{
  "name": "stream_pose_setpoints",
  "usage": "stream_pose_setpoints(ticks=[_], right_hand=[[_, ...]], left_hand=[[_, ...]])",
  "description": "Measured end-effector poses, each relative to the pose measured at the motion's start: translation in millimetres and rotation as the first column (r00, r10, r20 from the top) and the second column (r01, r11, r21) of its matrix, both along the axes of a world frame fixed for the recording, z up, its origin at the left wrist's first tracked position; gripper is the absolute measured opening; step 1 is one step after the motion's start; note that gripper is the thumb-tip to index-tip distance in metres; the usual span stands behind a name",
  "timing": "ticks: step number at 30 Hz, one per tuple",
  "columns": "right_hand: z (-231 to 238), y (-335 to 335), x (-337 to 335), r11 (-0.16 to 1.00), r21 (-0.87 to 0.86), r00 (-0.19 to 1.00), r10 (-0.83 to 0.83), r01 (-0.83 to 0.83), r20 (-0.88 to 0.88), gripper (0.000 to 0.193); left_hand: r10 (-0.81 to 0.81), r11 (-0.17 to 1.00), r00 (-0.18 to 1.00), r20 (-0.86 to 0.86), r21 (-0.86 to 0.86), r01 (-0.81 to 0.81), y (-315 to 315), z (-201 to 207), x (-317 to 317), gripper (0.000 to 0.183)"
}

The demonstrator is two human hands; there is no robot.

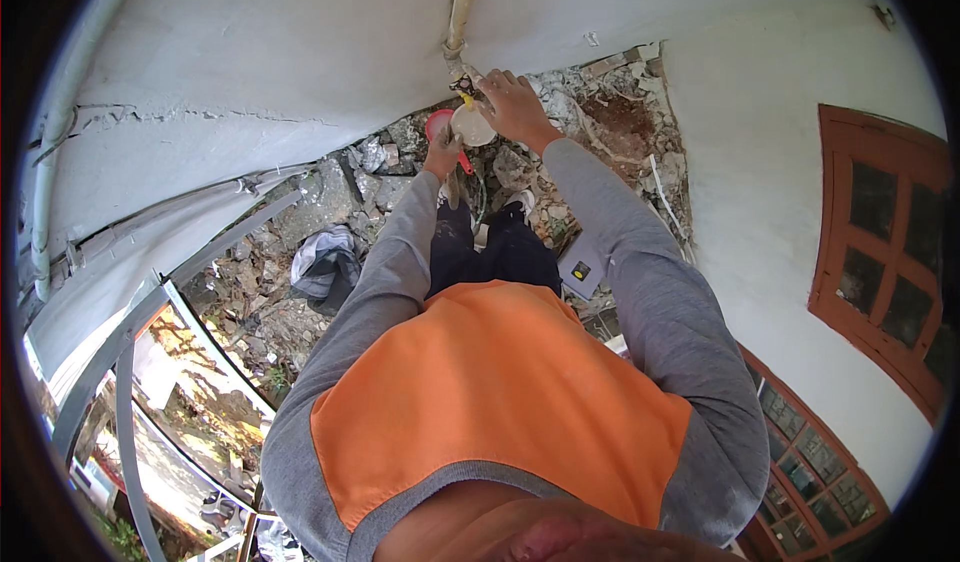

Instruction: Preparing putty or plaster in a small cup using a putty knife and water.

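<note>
At the foot of the white wall (300, 52), the person's left hand (443, 152) is at the lower-left rim of a round, cream-coloured bowl (474, 128). Its fingers are bent inward, but I cannot tell whether they grip the bowl or the red, round, long-handled dipper (464, 163) just beside it. The right hand (514, 108) is at the bowl's upper right, its fingers loosely bent beside a small tap with a yellow part (466, 98); I cannot tell whether they hold anything. The bowl sits between the two hands, below the tap, which ends a cream pipe (463, 7) running down the wall.

The wall stands close beyond the hands, leaving little room that way. Broken rubble (330, 194) spreads either side of the person's legs, with a crumpled grey-and-white cloth bundle (325, 267) to the left and a flat grey rectangular object (582, 266) to the right.

The dipper's cup looks pinkish inside and the bowl pale; what either contains is unclear.
</note>
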State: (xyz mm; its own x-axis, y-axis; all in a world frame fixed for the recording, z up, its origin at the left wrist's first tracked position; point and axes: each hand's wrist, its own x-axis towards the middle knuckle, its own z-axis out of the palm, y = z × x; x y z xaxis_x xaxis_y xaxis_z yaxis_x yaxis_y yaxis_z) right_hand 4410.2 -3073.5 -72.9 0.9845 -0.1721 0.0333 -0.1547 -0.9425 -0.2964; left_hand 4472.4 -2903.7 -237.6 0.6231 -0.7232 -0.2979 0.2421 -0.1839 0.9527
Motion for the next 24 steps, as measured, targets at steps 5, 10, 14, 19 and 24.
stream_pose_setpoints(ticks=[5, 10, 14, 19, 24], right_hand=[[-9.9, 19.7, -68.1, 0.882, 0.196, 0.878, -0.458, 0.429, 0.141, 0.048], [-18.8, 32.8, -152.9, 0.712, 0.328, 0.768, -0.636, 0.621, -0.074, 0.05], [-23.3, 46.8, -230.1, 0.511, 0.233, 0.557, -0.799, 0.828, -0.227, 0.052], [-42.1, 75.6, -356.7, 0.124, 0.278, 0.196, -0.949, 0.952, -0.247, 0.043], [-93.4, 172.8, -479.4, -0.203, 0.126, -0.117, -0.863, 0.971, -0.491, 0.037]], left_hand=[[-0.015, 1.0, 0.992, -0.129, 0.016, 0.017, 31.1, 9.6, -7.1, 0.033], [-0.198, 0.974, 0.98, 0.018, 0.12, 0.195, 67.0, 33.0, 1.6, 0.035], [-0.236, 0.972, 0.97, 0.064, 0.029, 0.234, 84.2, 67.9, -0.9, 0.032], [-0.346, 0.934, 0.935, 0.082, 0.121, 0.335, 62.9, 97.9, -10.0, 0.028], [-0.519, 0.851, 0.853, -0.059, 0.055, 0.521, 19.5, 124.7, -29.5, 0.023]])
